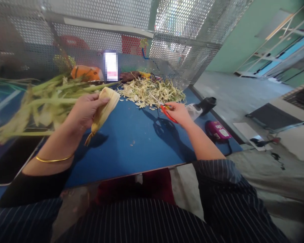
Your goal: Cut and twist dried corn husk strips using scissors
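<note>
Your left hand (84,109) had the pale yellow husk (105,110), pinched between thumb and fingers near its broad end, and there it was, up above the blue tabletop (142,152). Look at the line of it: the long axis ran on a slant, wide end up and away from you, a little to the right, while the narrow, frayed tip dropped back towards you and left. Over on the other side, your right hand (180,113) was wrapped round the red-handled scissors (170,115), blades aimed forward and to the left, their tips over the near part of the heap of shredded strips (152,91). Whether those blades were parted was too fine to tell. So the husk lay off to the left of the scissors, well apart from them, with blue surface showing between; the left hand was touching it, the right was the farther one. The heap sat beyond both hands, nearer the right, and the long green stalks (50,101) sprawled past your left forearm. Out to the right, just beyond your right wrist, came the black roll (208,104), with the magenta box (219,131) closer in beside your forearm.
</note>
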The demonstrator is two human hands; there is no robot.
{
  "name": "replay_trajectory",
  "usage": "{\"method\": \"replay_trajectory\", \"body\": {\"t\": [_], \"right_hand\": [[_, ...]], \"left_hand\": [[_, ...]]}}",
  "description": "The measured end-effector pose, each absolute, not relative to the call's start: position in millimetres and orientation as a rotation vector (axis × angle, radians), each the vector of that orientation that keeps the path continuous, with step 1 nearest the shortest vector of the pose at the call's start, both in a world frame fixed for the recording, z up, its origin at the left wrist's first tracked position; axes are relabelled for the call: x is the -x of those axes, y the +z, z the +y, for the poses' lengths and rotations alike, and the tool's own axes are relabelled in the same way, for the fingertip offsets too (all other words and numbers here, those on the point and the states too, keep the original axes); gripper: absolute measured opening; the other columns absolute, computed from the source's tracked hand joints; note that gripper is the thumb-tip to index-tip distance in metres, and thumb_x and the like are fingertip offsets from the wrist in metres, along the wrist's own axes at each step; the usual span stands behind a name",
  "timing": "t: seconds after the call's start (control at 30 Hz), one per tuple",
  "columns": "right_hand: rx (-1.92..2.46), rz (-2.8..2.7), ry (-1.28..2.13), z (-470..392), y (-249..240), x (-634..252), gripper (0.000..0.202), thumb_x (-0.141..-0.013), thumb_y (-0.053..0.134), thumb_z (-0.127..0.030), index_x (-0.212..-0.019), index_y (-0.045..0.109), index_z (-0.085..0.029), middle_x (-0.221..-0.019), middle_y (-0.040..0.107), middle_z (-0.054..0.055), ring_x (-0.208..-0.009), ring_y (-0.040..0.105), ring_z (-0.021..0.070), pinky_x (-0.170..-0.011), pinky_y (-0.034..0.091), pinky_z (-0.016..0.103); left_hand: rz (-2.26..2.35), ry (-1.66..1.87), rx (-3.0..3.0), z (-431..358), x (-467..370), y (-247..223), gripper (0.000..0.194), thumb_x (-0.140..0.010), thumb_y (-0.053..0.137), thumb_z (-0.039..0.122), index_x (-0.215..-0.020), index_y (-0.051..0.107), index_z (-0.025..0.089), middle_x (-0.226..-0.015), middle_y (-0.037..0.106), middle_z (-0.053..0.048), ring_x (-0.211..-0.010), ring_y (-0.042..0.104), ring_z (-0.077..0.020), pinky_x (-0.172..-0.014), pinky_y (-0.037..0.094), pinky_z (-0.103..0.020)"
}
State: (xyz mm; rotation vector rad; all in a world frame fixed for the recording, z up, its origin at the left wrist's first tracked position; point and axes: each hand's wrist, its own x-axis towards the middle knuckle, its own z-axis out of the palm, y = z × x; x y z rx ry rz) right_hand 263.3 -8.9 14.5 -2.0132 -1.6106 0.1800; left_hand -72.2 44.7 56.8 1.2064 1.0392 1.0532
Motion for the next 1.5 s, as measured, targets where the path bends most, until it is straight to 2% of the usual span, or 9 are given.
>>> {"method": "replay_trajectory", "body": {"t": [0.2,0.43,0.53,0.7,0.9,1.07,1.2,1.33,1.5], "right_hand": [[1.951,-1.868,0.483,5.8,8.4,-253.1,0.035,-0.072,0.064,-0.035,-0.103,0.073,-0.021,-0.063,0.063,0.0,-0.055,0.052,0.0126,-0.057,0.038,0.026],[1.655,-1.051,0.928,30.7,22.5,-244.1,0.033,-0.072,0.069,-0.038,-0.099,0.063,-0.021,-0.062,0.056,-0.003,-0.043,0.041,0.008,-0.041,0.03,0.021],[1.501,-0.939,1.26,30.2,37.5,-244.2,0.028,-0.08,0.06,-0.047,-0.087,0.06,-0.021,-0.061,0.053,-0.002,-0.044,0.041,0.0082,-0.041,0.034,0.022],[1.312,-0.875,1.529,35.8,56.9,-234.7,0.053,-0.087,0.033,-0.067,-0.081,0.059,-0.021,-0.066,0.052,0.002,-0.054,0.044,0.0116,-0.054,0.043,0.028],[1.484,-0.956,1.306,45.9,74.6,-237.4,0.065,-0.081,0.032,-0.076,-0.099,0.061,-0.021,-0.06,0.047,-0.001,-0.046,0.037,0.0101,-0.048,0.038,0.028],[1.728,-1.33,0.768,11.9,59.6,-241.9,0.063,-0.079,0.038,-0.074,-0.114,0.056,-0.024,-0.071,0.06,0.001,-0.047,0.048,0.0118,-0.048,0.041,0.028],[1.871,-1.741,0.394,-31.7,32.9,-220.8,0.048,-0.066,0.069,-0.057,-0.101,0.067,-0.024,-0.09,0.07,0.005,-0.078,0.063,0.0219,-0.069,0.046,0.032],[2.091,-2.11,0.002,-54.7,13.9,-195.2,0.065,-0.071,0.063,-0.055,-0.128,0.054,-0.026,-0.105,0.07,0.009,-0.089,0.065,0.0266,-0.071,0.047,0.033],[1.946,-2.263,0.069,-46.6,25.4,-190.9,0.041,-0.074,0.065,-0.041,-0.107,0.066,-0.016,-0.107,0.067,0.016,-0.099,0.062,0.0306,-0.086,0.047,0.04]], "left_hand": [[1.034,1.047,-1.21,39.3,69.9,61.8,0.009,-0.072,0.069,0.018,-0.08,0.07,0.015,-0.063,0.066,0.0,-0.051,0.053,-0.0109,-0.05,0.041,-0.025],[1.033,1.002,-1.199,37.3,68.4,61.5,0.012,-0.069,0.072,0.021,-0.079,0.069,0.015,-0.061,0.066,0.001,-0.049,0.055,-0.0113,-0.045,0.039,-0.023],[1.021,0.998,-1.19,38.4,69.0,60.3,0.014,-0.068,0.072,0.022,-0.081,0.07,0.015,-0.063,0.067,0.001,-0.049,0.056,-0.0113,-0.045,0.04,-0.022],[1.029,0.968,-1.205,41.4,70.5,56.6,0.019,-0.068,0.073,0.024,-0.084,0.07,0.016,-0.064,0.068,0.001,-0.05,0.056,-0.0112,-0.046,0.041,-0.022],[1.025,0.981,-1.212,44.2,72.1,54.5,0.019,-0.067,0.075,0.026,-0.083,0.07,0.017,-0.064,0.068,0.0,-0.05,0.056,-0.011,-0.045,0.039,-0.022],[1.03,0.987,-1.213,40.0,71.3,57.8,0.017,-0.067,0.074,0.026,-0.08,0.07,0.017,-0.063,0.067,0.0,-0.05,0.054,-0.0109,-0.046,0.038,-0.022],[1.016,1.007,-1.284,36.6,70.9,57.9,0.018,-0.067,0.073,0.028,-0.082,0.07,0.018,-0.064,0.067,0.0,-0.051,0.053,-0.0109,-0.047,0.038,-0.022],[1.036,1.025,-1.41,31.3,67.4,57.5,0.021,-0.066,0.073,0.032,-0.082,0.07,0.018,-0.065,0.066,0.001,-0.051,0.052,-0.0102,-0.047,0.038,-0.022],[1.08,0.935,-1.494,20.9,56.5,55.4,0.023,-0.067,0.071,0.035,-0.081,0.069,0.018,-0.062,0.062,0.002,-0.049,0.05,-0.0099,-0.045,0.036,-0.021]]}}
